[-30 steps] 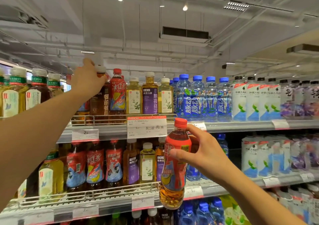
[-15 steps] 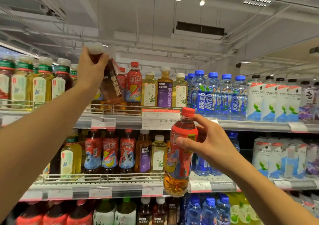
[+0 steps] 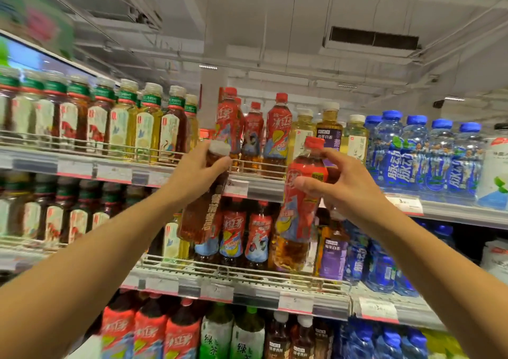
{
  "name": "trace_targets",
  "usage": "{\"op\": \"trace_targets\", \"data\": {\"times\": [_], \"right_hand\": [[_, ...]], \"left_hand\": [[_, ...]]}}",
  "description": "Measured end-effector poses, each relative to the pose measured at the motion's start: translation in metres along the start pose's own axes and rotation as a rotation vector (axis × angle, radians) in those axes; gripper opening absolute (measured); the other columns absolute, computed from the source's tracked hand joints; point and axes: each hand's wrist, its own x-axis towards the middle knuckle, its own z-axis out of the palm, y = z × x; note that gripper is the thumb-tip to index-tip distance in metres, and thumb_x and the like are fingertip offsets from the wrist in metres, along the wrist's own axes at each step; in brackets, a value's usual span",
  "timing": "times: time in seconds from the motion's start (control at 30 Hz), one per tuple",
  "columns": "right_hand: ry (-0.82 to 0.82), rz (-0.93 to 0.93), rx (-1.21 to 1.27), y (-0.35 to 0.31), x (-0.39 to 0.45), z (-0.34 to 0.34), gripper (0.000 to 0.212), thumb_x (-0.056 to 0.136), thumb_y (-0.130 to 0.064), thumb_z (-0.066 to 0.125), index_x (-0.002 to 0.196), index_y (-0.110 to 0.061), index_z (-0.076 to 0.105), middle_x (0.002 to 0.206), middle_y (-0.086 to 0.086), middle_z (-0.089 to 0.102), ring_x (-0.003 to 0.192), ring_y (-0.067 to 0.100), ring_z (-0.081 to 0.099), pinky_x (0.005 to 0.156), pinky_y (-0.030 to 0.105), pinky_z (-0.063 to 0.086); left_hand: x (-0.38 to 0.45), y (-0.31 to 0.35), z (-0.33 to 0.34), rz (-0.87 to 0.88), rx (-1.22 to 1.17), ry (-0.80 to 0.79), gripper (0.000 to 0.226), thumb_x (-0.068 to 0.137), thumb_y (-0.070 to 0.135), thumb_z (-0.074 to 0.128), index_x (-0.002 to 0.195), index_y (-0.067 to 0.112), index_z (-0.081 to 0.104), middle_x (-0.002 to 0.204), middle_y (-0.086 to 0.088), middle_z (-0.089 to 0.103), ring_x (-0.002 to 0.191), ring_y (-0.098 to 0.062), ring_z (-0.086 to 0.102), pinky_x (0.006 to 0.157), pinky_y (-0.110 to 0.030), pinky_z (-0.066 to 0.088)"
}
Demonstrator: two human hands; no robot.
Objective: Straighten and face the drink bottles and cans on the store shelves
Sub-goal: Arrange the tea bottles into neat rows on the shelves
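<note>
My left hand (image 3: 196,173) is wrapped around the neck of a dark bottle (image 3: 200,210) with a white cap, tilted, at centre frame in front of the top shelf (image 3: 255,186). My right hand (image 3: 346,191) pinches a red bottle (image 3: 298,207) near its cap, thumb across the label, just right of centre. Red-label bottles (image 3: 276,135) stand on the top shelf behind both.

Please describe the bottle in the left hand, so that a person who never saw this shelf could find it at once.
Start at the top shelf with its row of red-capped tea bottles. Just in front of it, the left hand grips a dark brown bottle by the neck. Unlike the right hand's red-labelled bottle, it has a white cap and a brown label with gold characters.
</note>
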Motion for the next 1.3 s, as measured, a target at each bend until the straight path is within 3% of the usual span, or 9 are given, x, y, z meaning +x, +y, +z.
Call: {"op": "trace_targets", "data": {"times": [0.07,0.2,0.33,0.5,0.67,0.83,1.0,1.17,1.3], "right_hand": [[0.033,0.000,-0.007,-0.005,0.020,0.009,0.056,0.074,-0.054,0.080,0.123,-0.032,0.064,0.084,-0.015,0.073,0.057,-0.002,0.061,0.055,0.021,0.048],[0.086,-0.008,-0.028,-0.014,0.064,0.022,0.049,0.080,-0.049,0.081,0.122,-0.031,0.065,0.100,-0.008,0.075,0.070,0.002,0.069,0.057,0.023,0.051],[0.137,-0.059,-0.050,-0.035,0.112,0.028,0.048,0.085,-0.043,0.079,0.126,-0.025,0.062,0.103,-0.006,0.072,0.066,-0.003,0.066,0.053,0.012,0.048],[0.251,-0.150,-0.190,-0.049,0.167,0.042,0.055,0.085,-0.052,0.076,0.129,-0.024,0.058,0.110,-0.010,0.071,0.095,0.006,0.071,0.085,0.031,0.061],[0.330,-0.202,-0.334,-0.035,0.200,0.057,0.061,0.084,-0.059,0.072,0.130,-0.024,0.054,0.117,-0.009,0.068,0.104,0.011,0.067,0.093,0.036,0.058],[0.332,-0.156,-0.372,-0.022,0.207,0.066,0.055,0.090,-0.052,0.072,0.131,-0.021,0.052,0.114,-0.010,0.062,0.103,0.010,0.061,0.084,0.023,0.051],[0.243,-0.036,-0.379,-0.012,0.218,0.076,0.065,0.086,-0.051,0.076,0.130,-0.018,0.041,0.114,-0.004,0.063,0.101,0.018,0.064,0.083,0.036,0.055],[0.174,0.022,-0.459,-0.006,0.224,0.082,0.069,0.086,-0.051,0.077,0.132,-0.013,0.042,0.108,-0.001,0.059,0.094,0.017,0.061,0.062,0.024,0.048],[0.194,-0.032,-0.615,-0.003,0.232,0.078,0.070,0.078,-0.063,0.078,0.122,-0.016,0.050,0.103,-0.002,0.063,0.090,0.018,0.064,0.067,0.032,0.055]], "left_hand": [[-0.002,-0.013,0.007,0.040,0.061,-0.065,0.036,0.099,0.048,0.058,0.125,0.024,0.055,0.114,0.006,0.064,0.104,-0.016,0.060,0.082,-0.034,0.044],[-0.006,-0.039,0.017,0.089,0.118,-0.102,0.040,0.095,0.057,0.050,0.118,0.025,0.056,0.111,0.005,0.061,0.105,-0.017,0.056,0.093,-0.046,0.049],[-0.007,-0.063,0.030,0.115,0.255,-0.101,0.063,0.098,0.059,0.046,0.147,0.018,0.045,0.149,-0.001,0.050,0.147,-0.024,0.032,0.123,-0.055,0.018],[-0.014,-0.072,0.035,0.215,0.265,-0.048,0.069,0.101,0.050,0.046,0.158,0.015,0.029,0.164,-0.002,0.032,0.155,-0.018,0.016,0.128,-0.050,0.000],[-0.013,-0.082,0.041,0.230,0.271,-0.027,0.075,0.098,0.059,0.038,0.159,0.016,0.025,0.165,-0.001,0.029,0.156,-0.016,0.011,0.128,-0.049,-0.002],[-0.011,-0.087,0.045,0.256,0.280,-0.028,0.083,0.093,0.065,0.026,0.161,0.016,0.022,0.166,0.001,0.027,0.157,-0.014,0.009,0.128,-0.049,-0.003],[-0.011,-0.086,0.044,0.253,0.256,-0.021,0.084,0.094,0.067,0.025,0.161,0.018,0.022,0.167,0.005,0.026,0.156,-0.008,0.006,0.128,-0.047,-0.003],[-0.012,-0.085,0.044,0.228,0.251,-0.030,0.083,0.094,0.067,0.027,0.161,0.019,0.022,0.167,0.005,0.026,0.156,-0.009,0.006,0.128,-0.044,-0.005],[-0.012,-0.086,0.045,0.237,0.260,-0.029,0.080,0.096,0.065,0.031,0.161,0.019,0.022,0.167,0.005,0.026,0.156,-0.008,0.007,0.128,-0.044,-0.004]]}}
